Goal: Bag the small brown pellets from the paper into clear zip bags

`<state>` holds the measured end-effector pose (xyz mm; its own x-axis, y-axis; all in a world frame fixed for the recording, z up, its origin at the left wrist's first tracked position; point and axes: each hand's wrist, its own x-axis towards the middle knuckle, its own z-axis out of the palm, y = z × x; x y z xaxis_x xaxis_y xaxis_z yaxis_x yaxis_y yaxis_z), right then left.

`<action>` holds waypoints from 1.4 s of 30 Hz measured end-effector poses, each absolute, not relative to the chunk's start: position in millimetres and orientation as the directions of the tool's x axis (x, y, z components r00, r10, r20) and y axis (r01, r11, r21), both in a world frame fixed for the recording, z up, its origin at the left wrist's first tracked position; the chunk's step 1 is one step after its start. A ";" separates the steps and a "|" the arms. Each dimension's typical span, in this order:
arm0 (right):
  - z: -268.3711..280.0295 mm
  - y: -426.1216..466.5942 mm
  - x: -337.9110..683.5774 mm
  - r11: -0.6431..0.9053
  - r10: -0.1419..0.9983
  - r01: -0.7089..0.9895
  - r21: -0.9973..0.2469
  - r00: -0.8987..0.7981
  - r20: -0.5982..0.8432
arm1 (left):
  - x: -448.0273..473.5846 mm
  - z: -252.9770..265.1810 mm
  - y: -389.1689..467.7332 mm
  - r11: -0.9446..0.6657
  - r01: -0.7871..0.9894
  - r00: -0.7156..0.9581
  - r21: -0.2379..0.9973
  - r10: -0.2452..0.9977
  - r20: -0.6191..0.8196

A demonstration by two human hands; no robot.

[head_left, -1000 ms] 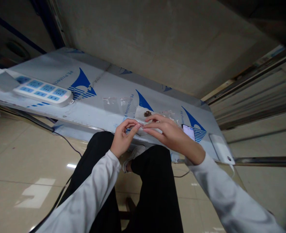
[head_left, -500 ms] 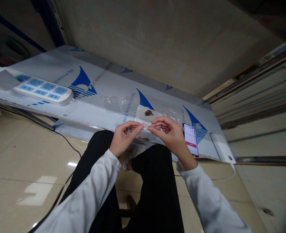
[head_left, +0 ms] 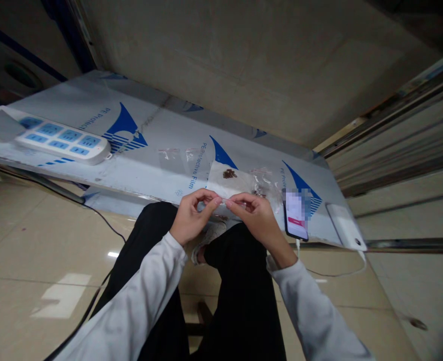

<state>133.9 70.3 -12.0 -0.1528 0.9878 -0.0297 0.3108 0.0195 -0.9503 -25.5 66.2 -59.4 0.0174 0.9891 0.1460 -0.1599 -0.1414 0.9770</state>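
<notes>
My left hand (head_left: 194, 215) and my right hand (head_left: 255, 218) meet over the table's front edge, thumbs and index fingers pinched at the top of a small clear plastic bag (head_left: 225, 217). Small brown pieces show faintly low in the bag, partly hidden by my fingers. Just beyond my hands lies a white sheet (head_left: 215, 183) with a little heap of brown metal pieces (head_left: 229, 173), perhaps screws. To the right of the sheet are clear bags (head_left: 264, 176), with some dark pieces visible among them.
Flat clear bags (head_left: 169, 157) lie left of the sheet on the film-covered table (head_left: 142, 173). A phone (head_left: 295, 215) with a cable and a white power bank (head_left: 343, 226) are on the right. A white power strip (head_left: 65, 140) sits at the left.
My right hand has shifted slightly left and down, its fingers more closed at the bag's top edge. The left hand has barely moved.
</notes>
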 end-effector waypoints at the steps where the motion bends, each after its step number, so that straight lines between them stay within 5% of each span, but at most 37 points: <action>1: -12.9 69.1 134.0 0.009 0.988 0.297 -0.955 -0.151 -0.038 | -25.2 -60.2 66.2 -0.144 -0.160 0.007 0.977 0.989 0.147; 19: -16.5 53.9 142.0 -0.174 0.984 0.070 -0.982 -0.014 -0.176 | -27.0 -56.4 62.3 -0.033 -0.272 0.080 0.962 0.995 0.057; 37: -4.1 29.5 153.1 -0.055 0.998 0.258 -0.964 0.009 -0.055 | -20.0 -47.1 57.9 0.116 -0.242 0.412 0.963 0.911 -0.006; 42: 1.9 42.9 176.4 0.002 0.996 0.351 -0.936 0.087 0.035 | -15.2 -48.7 60.4 0.044 -0.143 0.303 0.989 0.953 0.001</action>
<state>176.4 42.9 1.9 0.0865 0.9956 0.0351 0.3510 0.0025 -0.9364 -15.2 60.4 -48.7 0.3033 0.9529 0.0014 -0.1431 0.0441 0.9887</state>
